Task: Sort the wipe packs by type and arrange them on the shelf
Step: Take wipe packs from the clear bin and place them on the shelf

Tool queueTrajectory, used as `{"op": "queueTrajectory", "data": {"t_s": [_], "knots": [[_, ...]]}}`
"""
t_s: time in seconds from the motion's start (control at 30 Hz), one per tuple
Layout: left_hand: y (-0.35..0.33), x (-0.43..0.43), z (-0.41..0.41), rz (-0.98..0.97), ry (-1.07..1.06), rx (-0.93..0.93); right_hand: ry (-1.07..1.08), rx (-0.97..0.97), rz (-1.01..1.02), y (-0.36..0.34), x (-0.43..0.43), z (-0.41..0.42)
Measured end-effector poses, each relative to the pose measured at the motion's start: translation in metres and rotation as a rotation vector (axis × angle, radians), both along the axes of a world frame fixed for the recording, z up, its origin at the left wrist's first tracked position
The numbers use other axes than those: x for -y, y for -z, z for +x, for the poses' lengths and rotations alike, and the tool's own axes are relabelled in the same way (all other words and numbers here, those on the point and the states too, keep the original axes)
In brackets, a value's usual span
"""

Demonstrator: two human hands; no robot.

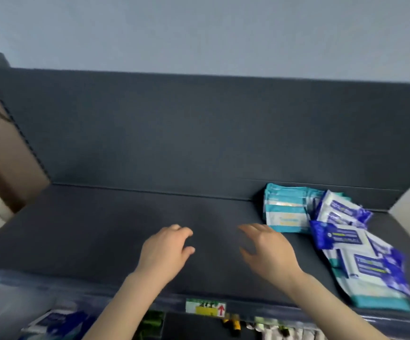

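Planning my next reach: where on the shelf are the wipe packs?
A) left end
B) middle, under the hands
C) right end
C: teal packs and blue packs lie heaped at the right end of the shelf; the left hand and right hand hold nothing.

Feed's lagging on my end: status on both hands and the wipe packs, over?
Left hand and right hand open, empty, over mid shelf. Teal packs stacked back right; blue packs jumbled beside, some atop teal. Nothing between hands and packs.
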State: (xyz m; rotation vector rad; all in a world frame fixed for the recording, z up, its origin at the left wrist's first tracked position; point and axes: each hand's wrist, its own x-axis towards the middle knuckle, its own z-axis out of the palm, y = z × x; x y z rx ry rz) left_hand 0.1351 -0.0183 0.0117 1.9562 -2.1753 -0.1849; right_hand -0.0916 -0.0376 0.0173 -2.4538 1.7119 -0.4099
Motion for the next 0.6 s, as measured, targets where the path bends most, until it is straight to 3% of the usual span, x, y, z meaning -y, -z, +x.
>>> {"op": "queueTrajectory", "data": {"t_s": [0.6], "knots": [[0.007, 0.090, -0.296, 0.092, 0.353, -0.119, 0.377, -0.039, 0.196, 0.018, 0.024, -0.291]]}}
